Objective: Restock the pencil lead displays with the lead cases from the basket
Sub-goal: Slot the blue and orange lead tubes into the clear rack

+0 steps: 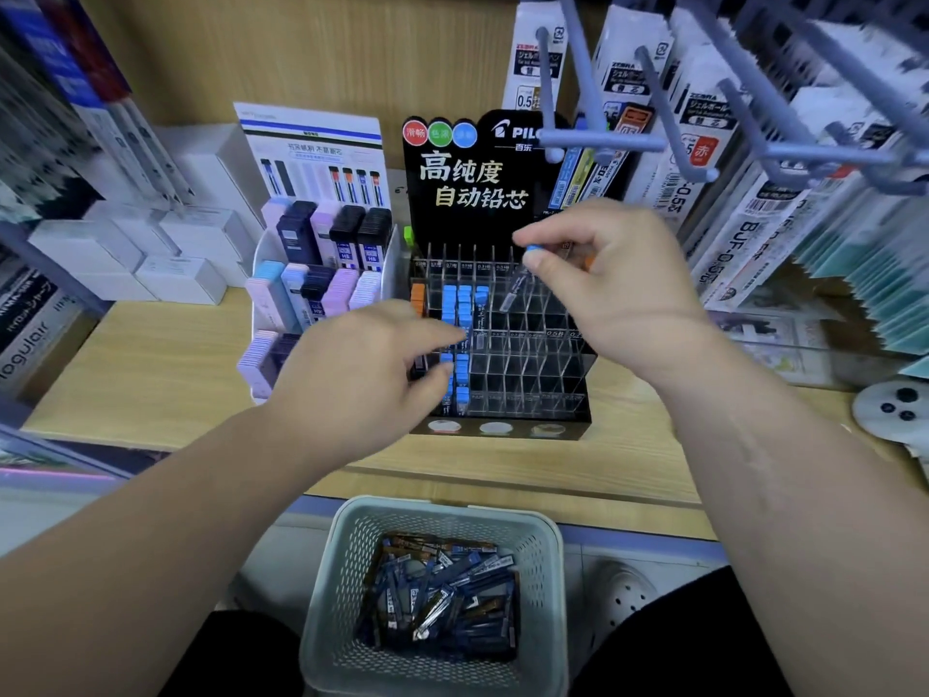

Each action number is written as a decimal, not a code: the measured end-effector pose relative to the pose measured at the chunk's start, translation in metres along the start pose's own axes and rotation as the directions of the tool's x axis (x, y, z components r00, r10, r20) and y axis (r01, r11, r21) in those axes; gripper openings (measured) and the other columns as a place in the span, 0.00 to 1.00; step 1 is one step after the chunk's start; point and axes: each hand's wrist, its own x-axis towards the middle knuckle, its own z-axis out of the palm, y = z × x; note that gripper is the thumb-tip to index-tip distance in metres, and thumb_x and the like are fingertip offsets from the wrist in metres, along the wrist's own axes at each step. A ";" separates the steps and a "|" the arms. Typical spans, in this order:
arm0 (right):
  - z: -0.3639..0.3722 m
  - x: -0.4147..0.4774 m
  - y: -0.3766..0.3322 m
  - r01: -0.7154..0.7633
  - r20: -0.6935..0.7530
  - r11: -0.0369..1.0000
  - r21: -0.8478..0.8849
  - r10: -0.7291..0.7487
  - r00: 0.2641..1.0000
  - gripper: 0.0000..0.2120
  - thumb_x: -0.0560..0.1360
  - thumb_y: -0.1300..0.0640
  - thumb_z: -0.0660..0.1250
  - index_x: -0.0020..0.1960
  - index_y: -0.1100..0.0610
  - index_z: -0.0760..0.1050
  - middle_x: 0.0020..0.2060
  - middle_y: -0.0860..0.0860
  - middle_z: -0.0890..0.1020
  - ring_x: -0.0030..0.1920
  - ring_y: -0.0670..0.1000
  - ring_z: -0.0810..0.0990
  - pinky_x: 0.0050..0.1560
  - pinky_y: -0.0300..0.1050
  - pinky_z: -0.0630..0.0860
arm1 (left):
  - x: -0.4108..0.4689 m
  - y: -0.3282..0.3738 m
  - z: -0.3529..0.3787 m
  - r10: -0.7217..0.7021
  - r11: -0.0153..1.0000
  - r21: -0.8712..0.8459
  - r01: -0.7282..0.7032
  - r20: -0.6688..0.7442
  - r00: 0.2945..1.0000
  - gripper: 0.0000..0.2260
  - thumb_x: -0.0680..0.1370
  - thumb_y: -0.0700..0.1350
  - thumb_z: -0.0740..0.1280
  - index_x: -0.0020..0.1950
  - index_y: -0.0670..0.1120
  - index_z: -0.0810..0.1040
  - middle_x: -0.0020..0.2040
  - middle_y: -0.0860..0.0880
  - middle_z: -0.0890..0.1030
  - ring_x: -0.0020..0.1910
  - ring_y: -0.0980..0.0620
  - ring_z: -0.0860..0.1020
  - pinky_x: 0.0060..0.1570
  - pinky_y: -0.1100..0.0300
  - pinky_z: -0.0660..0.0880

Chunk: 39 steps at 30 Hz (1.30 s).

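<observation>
Blue-capped, the lead case (518, 284) hangs tilted, pinched at its cap by our right hand (603, 289) over empty slots of the display (533, 374), likely for dropping in, while our left hand (362, 374), loosely spread, touches the filled columns (462, 314) and the basket (347, 545) sits below the near edge of the tabletop (151, 374).

Bright, even indoor light falls from above on a pale wooden shelf (151, 364), leaving only soft, faint shadows beneath the black lead display (462, 193) and the forearms. The wide-angle lens bows the edges, so the packs (75, 83) at far left and the grey hooks (663, 88) at upper right lean outward and smear into blur. The left hand (362, 359), the right hand (608, 274) and the lead case (514, 289) it pinches are slightly motion-softened, the display's clear dividers catch small pale glints, and the basket (442, 508) below sits dimmer.
</observation>
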 end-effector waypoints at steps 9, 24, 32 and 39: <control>0.027 -0.005 -0.003 0.023 -0.055 0.995 -0.093 -0.028 0.998 0.05 0.75 0.60 0.74 0.50 0.53 0.84 0.40 0.38 0.75 0.37 0.30 0.73 0.42 0.23 0.66 | -0.004 -0.003 0.007 -0.065 0.994 0.092 0.054 0.119 0.991 0.20 0.78 0.53 0.65 0.71 0.59 0.74 0.45 0.55 0.74 0.46 0.47 0.80 0.37 0.54 0.77; 0.010 -0.002 -0.005 -0.033 0.028 0.999 -0.008 0.033 0.999 0.05 0.76 0.57 0.74 0.47 0.48 0.82 0.30 0.32 0.77 0.30 0.41 0.73 0.34 0.26 0.66 | -0.002 -0.008 0.006 -0.046 0.994 0.107 0.035 0.110 0.993 0.20 0.78 0.53 0.65 0.71 0.61 0.73 0.42 0.57 0.70 0.42 0.50 0.79 0.32 0.58 0.72; 0.018 -0.003 -0.004 -0.003 0.106 1.000 -0.015 0.005 0.994 0.06 0.75 0.57 0.75 0.45 0.47 0.82 0.31 0.33 0.77 0.31 0.39 0.73 0.35 0.27 0.67 | -0.002 -0.008 0.006 -0.063 0.989 0.143 0.047 0.114 0.991 0.20 0.78 0.54 0.65 0.71 0.62 0.73 0.42 0.57 0.69 0.43 0.49 0.79 0.34 0.56 0.74; 0.028 -0.004 -0.002 0.072 0.008 0.993 -0.091 -0.072 0.997 0.04 0.76 0.59 0.74 0.49 0.52 0.83 0.41 0.39 0.76 0.37 0.35 0.74 0.41 0.26 0.66 | -0.002 -0.009 0.005 -0.065 0.989 0.140 0.048 0.121 0.991 0.20 0.78 0.54 0.65 0.71 0.63 0.73 0.42 0.58 0.68 0.42 0.50 0.78 0.33 0.57 0.73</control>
